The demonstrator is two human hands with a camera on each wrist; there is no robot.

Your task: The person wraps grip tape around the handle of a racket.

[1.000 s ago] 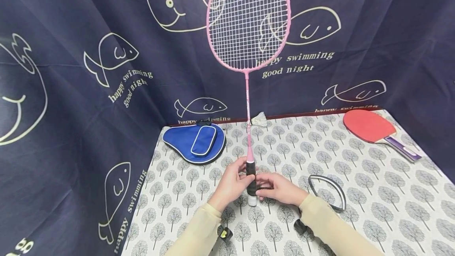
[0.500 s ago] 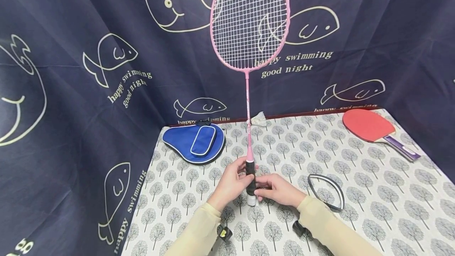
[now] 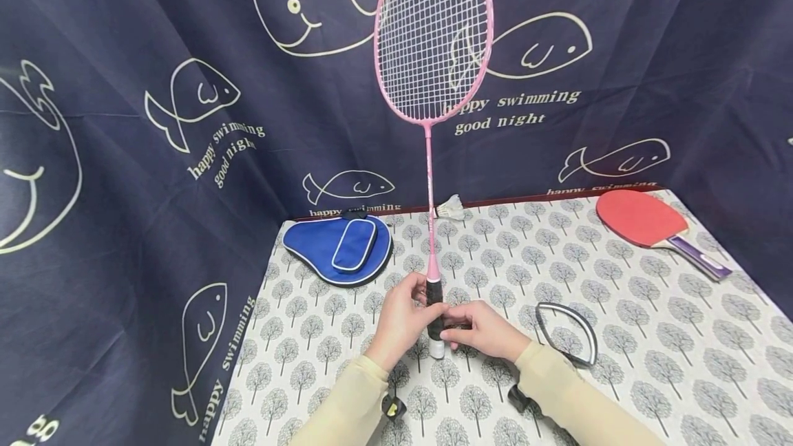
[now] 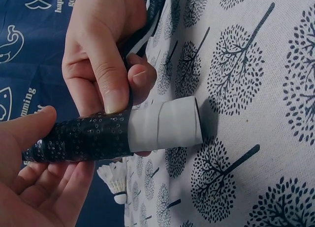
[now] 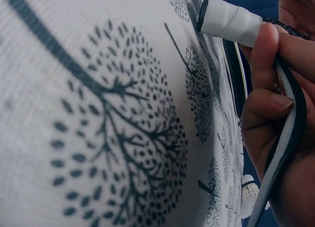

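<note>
One badminton racket (image 3: 431, 54) is held upright over the table (image 3: 650, 336), its top rim cut off by the frame. Its handle (image 4: 118, 133) is gripped by the left hand (image 3: 401, 319). A black-and-white tape (image 5: 285, 138) is pinched against it by the right hand (image 3: 486, 329). One shuttlecock (image 3: 450, 208) is partly hidden behind the shaft.

Blue cover (image 3: 338, 250), shuttlecock (image 3: 450, 208), red paddle (image 3: 650, 224)
</note>
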